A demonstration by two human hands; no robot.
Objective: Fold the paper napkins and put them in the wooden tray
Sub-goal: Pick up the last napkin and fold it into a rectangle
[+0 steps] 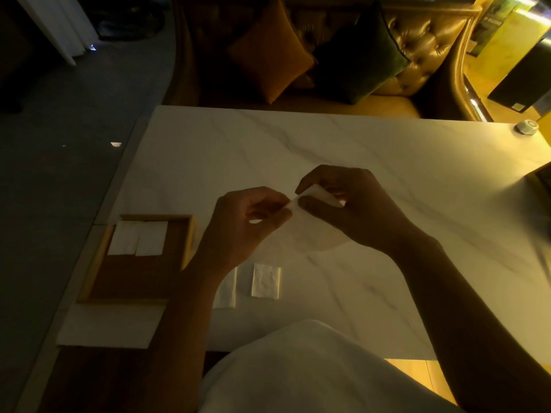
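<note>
Midair, napkin [316, 194] pinched between left hand [247, 225] and right hand [354, 207], wooden tray [89, 281] leftward.

Two napkins [137, 237] in tray [89, 277], tray left on table [387, 150]

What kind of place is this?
Probably a restaurant or lounge booth, dimly lit: marble-look table, tufted gold leather bench with cushions, folded paper napkins laid in a wooden tray.

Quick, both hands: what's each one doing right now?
Left hand: pinching the paper napkin.
Right hand: fingers curled round the same napkin.
</note>
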